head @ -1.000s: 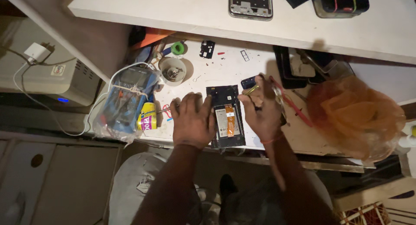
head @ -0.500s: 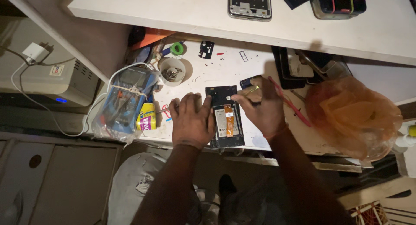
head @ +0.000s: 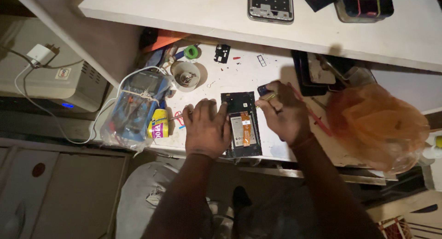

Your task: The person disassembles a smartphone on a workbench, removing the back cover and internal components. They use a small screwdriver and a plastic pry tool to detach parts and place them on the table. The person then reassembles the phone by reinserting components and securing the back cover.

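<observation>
An opened phone [head: 242, 128] lies back-up on the white worktop [head: 239, 75], showing a dark board, a pale battery and an orange flex strip. My left hand [head: 206, 128] rests flat against its left edge, fingers together, pinning it down. My right hand [head: 284, 113] is at the phone's upper right corner, fingers pinched on a thin metal tool [head: 266, 99] whose tip points left at that corner. A small dark part [head: 263, 89] sits just above the fingertips.
Left of the phone are a blue multimeter in a plastic bag [head: 136, 105], a yellow tube [head: 159, 124], a white cup of small parts [head: 186, 76] and a green tape roll [head: 191, 51]. An orange plastic bag [head: 378, 124] is at right, and a phone frame [head: 270, 6] lies on the upper shelf.
My right hand has shifted slightly up and right, from over the phone's right side to its top right corner, and lowered the tool. The left hand has stayed put.
</observation>
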A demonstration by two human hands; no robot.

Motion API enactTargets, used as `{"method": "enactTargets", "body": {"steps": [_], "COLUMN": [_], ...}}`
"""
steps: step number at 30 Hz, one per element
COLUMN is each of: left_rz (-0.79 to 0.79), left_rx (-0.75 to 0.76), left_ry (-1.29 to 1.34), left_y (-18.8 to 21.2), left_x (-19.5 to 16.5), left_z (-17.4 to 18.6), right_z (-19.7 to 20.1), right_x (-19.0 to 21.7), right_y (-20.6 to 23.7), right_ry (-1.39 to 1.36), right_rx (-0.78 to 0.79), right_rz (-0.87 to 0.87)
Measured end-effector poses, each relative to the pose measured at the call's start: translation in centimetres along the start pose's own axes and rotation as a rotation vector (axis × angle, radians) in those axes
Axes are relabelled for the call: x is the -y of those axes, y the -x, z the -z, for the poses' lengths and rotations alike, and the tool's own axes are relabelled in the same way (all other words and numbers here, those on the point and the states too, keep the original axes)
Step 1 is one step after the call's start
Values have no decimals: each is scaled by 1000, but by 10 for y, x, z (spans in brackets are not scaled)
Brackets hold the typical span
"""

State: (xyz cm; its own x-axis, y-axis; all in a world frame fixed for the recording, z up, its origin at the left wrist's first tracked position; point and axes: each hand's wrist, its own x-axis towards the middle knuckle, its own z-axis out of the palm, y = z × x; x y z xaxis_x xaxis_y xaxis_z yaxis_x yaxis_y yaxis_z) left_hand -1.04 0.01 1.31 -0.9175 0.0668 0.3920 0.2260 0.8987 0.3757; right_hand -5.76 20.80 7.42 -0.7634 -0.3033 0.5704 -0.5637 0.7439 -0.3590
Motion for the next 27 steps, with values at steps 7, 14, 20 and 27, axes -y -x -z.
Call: {"method": "enactTargets", "body": {"steps": [7, 14, 20, 27], "left_rz": [19, 41, 42, 19], "left_rx": [23, 65, 74, 57], "left_ry": [-3, 6, 2, -21], "left_y": [-1, -1, -1, -3], "left_x": [-1, -2, -2, -1], "left_z": [1, 3, 3, 2], "right_z": [9, 11, 15, 9], "right_x": [2, 3, 7, 6], "right_y": [-9, -17, -19, -21], "right_ry": [-265, -127, -25, -103], "right_rx": [72, 187, 184, 185], "right_rz": [110, 81, 155, 217]}}
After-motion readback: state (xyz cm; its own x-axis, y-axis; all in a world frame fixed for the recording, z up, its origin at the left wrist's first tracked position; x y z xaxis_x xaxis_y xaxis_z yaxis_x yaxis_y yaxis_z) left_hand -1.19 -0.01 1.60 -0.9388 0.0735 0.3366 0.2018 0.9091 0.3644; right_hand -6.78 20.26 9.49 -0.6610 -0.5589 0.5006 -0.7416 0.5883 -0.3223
